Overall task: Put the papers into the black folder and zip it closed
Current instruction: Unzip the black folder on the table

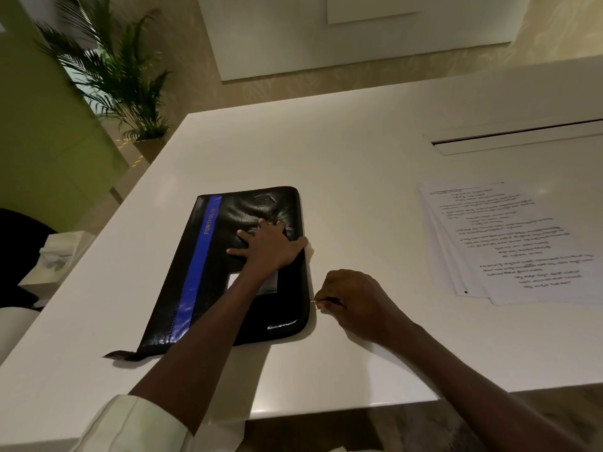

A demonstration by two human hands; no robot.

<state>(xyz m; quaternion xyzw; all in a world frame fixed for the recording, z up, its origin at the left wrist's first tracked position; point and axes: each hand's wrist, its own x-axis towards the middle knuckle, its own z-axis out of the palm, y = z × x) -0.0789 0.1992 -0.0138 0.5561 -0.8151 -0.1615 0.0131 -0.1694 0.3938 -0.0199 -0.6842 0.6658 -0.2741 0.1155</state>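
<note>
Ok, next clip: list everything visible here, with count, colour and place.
portfolio folder: one, black with blue stripe, flat on table, left of centre
zipper pull: one, metallic, at folder's right edge
papers: one loose stack, white, printed, on table at right, apart from folder
table: one, white
cable slot: one, white, in tabletop, far right
potted palm: one, green, on floor, far left
chair: one, dark, partly visible at left edge
left hand: fingers spread, pressing on folder
right hand: pinching zipper pull

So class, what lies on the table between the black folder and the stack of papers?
Only the right hand beside the black folder; otherwise bare white table before the papers, head view.
</note>
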